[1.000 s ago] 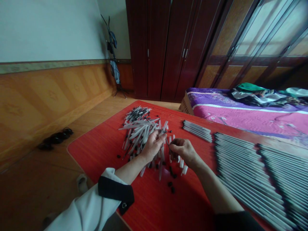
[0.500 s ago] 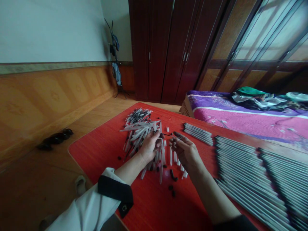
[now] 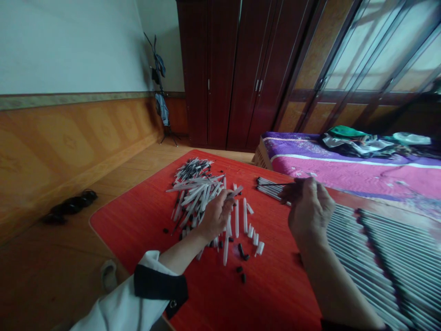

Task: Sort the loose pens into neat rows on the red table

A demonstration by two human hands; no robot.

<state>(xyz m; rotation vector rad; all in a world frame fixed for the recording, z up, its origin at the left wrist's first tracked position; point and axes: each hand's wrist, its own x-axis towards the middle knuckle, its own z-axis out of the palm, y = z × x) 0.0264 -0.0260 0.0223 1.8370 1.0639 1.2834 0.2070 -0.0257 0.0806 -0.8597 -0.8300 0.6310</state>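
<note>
My left hand (image 3: pixel 215 217) rests over the near edge of a heap of white plastic pen barrels (image 3: pixel 195 197), its fingers gripping a white barrel (image 3: pixel 236 191) that sticks out to the right. My right hand (image 3: pixel 308 207) is raised farther right, pinching a thin black pen refill (image 3: pixel 275 184) over a small row of finished pens (image 3: pixel 274 191). Loose black pen caps (image 3: pixel 241 251) lie near the front of the heap. Several white barrels (image 3: pixel 245 216) lie apart between my hands. Long rows of pens (image 3: pixel 375 248) partly lie beneath my right wrist.
The red tabletop (image 3: pixel 138 239) has a rounded corner at left, with a wooden floor beyond it. A bed with a pink and purple cover (image 3: pixel 344 172) lies behind the table's far right edge. A dark wardrobe (image 3: pixel 220 73) and a coat rack (image 3: pixel 160 82) stand behind.
My right hand has moved right and up over the small row of pens, with a black refill in its fingers. The view has shifted slightly, and my left hand has moved little.
</note>
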